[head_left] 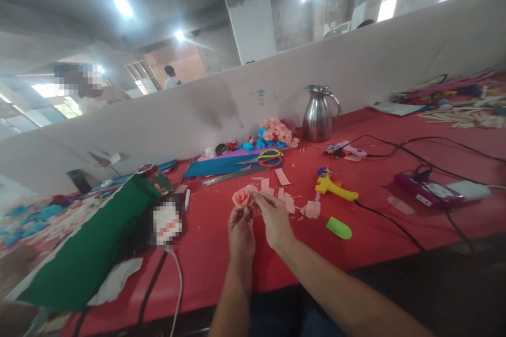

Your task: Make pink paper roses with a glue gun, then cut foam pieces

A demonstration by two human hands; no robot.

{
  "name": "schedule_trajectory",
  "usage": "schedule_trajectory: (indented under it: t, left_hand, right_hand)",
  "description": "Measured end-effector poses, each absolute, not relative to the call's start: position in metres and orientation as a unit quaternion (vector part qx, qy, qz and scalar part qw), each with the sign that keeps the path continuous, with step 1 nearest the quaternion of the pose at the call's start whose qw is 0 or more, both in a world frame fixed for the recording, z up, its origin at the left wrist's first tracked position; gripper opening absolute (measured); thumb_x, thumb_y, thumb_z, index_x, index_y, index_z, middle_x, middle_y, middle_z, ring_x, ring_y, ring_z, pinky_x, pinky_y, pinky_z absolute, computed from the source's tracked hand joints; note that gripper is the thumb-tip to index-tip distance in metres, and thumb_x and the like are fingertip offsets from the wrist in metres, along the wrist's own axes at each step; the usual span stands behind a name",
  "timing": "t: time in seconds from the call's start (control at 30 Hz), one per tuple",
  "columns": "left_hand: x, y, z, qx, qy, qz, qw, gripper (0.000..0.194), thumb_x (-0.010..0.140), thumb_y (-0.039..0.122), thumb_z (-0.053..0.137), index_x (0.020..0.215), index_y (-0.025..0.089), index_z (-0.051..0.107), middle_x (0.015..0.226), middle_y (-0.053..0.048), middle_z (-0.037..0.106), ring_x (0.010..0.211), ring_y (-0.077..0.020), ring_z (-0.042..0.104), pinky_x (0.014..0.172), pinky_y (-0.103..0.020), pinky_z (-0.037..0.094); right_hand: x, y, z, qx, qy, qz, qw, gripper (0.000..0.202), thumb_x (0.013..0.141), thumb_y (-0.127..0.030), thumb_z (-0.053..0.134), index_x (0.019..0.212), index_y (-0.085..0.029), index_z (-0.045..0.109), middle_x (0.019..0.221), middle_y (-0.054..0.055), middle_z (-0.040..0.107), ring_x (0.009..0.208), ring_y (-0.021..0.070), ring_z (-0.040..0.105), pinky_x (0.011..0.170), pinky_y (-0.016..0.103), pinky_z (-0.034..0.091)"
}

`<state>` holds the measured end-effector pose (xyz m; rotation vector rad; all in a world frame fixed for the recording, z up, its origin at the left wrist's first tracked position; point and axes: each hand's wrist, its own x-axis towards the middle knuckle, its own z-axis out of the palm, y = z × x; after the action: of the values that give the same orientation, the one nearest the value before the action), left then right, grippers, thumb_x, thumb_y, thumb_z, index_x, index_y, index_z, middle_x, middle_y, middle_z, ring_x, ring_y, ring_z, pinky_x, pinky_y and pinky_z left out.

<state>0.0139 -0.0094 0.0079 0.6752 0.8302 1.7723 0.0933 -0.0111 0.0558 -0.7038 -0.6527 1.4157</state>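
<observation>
A pink paper rose (241, 198) is pinched from below in my left hand (241, 231), over the red table. My right hand (274, 218) is closed at the flower's right side, its fingertips on a pink paper petal (252, 189) that touches the rose. Several loose pink petal pieces (290, 203) lie on the table just behind my right hand. Farther right rests a yellow glue gun (336, 188) with its cable running off to the right. A light green plastic piece (339, 228) lies in front of it.
Scissors (270, 157) lie on blue paper (215, 167). Behind are finished paper flowers (279, 132) and a steel jug (317, 116). A purple power strip (429, 189) with cables sits at right. A green board (90, 242) stands at left. Other people are beyond the white partition (221, 110).
</observation>
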Motion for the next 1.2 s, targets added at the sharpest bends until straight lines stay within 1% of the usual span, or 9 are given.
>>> schedule_trajectory:
  t: [0.13,0.23,0.33,0.47,0.6,0.7,0.93,1.07,1.2]
  left_hand:
    - [0.014,-0.009,0.005,0.287,0.350,0.739,0.499,0.022,0.060,0.023,0.079,0.079,0.020,0.071,0.083,-0.003,0.069,0.076,-0.0131,0.061,0.074,-0.025,0.045]
    - [0.013,-0.009,0.003,0.296,0.351,0.741,0.490,0.020,0.059,0.021,0.080,0.077,0.018,0.071,0.078,-0.002,0.068,0.072,-0.0116,0.060,0.073,-0.023,0.045]
    - [0.012,-0.009,0.001,0.306,0.356,0.743,0.476,0.019,0.059,0.021,0.079,0.076,0.018,0.070,0.076,-0.002,0.068,0.072,-0.0120,0.059,0.073,-0.024,0.044]
    - [0.013,-0.009,0.001,0.313,0.359,0.749,0.460,0.019,0.059,0.022,0.080,0.075,0.017,0.070,0.075,-0.002,0.067,0.071,-0.0117,0.059,0.072,-0.023,0.044]
    - [0.014,-0.010,0.001,0.316,0.359,0.746,0.464,0.018,0.060,0.024,0.080,0.072,0.017,0.069,0.071,-0.001,0.066,0.068,-0.0113,0.058,0.070,-0.024,0.044]
    - [0.015,-0.011,0.003,0.320,0.351,0.737,0.481,0.017,0.060,0.024,0.079,0.070,0.017,0.069,0.070,-0.001,0.066,0.074,-0.0142,0.061,0.073,-0.026,0.044]
    - [0.014,-0.011,0.001,0.317,0.349,0.728,0.498,0.018,0.061,0.022,0.078,0.076,0.017,0.070,0.078,-0.004,0.069,0.077,-0.0161,0.063,0.075,-0.028,0.046]
    - [0.014,-0.013,0.001,0.332,0.346,0.721,0.499,0.014,0.063,0.021,0.076,0.075,0.018,0.070,0.077,-0.004,0.070,0.080,-0.0177,0.063,0.078,-0.030,0.047]
    - [0.016,-0.014,0.004,0.341,0.346,0.710,0.509,0.023,0.063,0.021,0.076,0.085,0.018,0.072,0.090,-0.007,0.071,0.086,-0.0189,0.063,0.081,-0.031,0.046]
  right_hand:
    - [0.096,-0.013,0.054,-0.304,-0.307,0.611,0.663,0.014,0.069,-0.027,0.059,0.062,-0.018,0.067,0.062,0.000,0.062,0.064,0.0140,0.054,0.061,0.025,0.043]
    - [0.097,-0.015,0.051,-0.296,-0.316,0.605,0.669,0.017,0.070,-0.023,0.055,0.071,-0.018,0.071,0.068,0.000,0.065,0.069,0.0154,0.057,0.064,0.026,0.045]
    - [0.097,-0.017,0.046,-0.295,-0.318,0.600,0.672,0.023,0.071,-0.022,0.054,0.081,-0.019,0.074,0.076,0.002,0.069,0.076,0.0176,0.060,0.072,0.029,0.047]
    - [0.098,-0.017,0.039,-0.298,-0.306,0.607,0.670,0.022,0.070,-0.024,0.058,0.085,-0.021,0.075,0.081,0.002,0.071,0.079,0.0180,0.062,0.080,0.033,0.048]
    - [0.101,-0.013,0.036,-0.302,-0.336,0.613,0.648,0.020,0.068,-0.026,0.066,0.086,-0.021,0.074,0.081,0.002,0.071,0.079,0.0181,0.062,0.079,0.033,0.047]
    - [0.103,-0.012,0.036,-0.298,-0.358,0.618,0.633,0.022,0.066,-0.026,0.069,0.087,-0.019,0.073,0.083,0.004,0.071,0.083,0.0197,0.062,0.079,0.033,0.047]
    - [0.111,-0.009,0.036,-0.290,-0.432,0.609,0.599,0.020,0.066,-0.027,0.069,0.085,-0.020,0.072,0.076,0.002,0.069,0.078,0.0193,0.060,0.076,0.032,0.047]
    - [0.120,-0.007,0.039,-0.266,-0.464,0.601,0.593,0.026,0.066,-0.027,0.070,0.091,-0.022,0.071,0.086,0.003,0.070,0.082,0.0192,0.060,0.076,0.031,0.047]
    - [0.125,-0.005,0.039,-0.255,-0.491,0.603,0.575,0.026,0.066,-0.027,0.071,0.092,-0.022,0.071,0.091,0.003,0.068,0.085,0.0198,0.060,0.078,0.032,0.047]
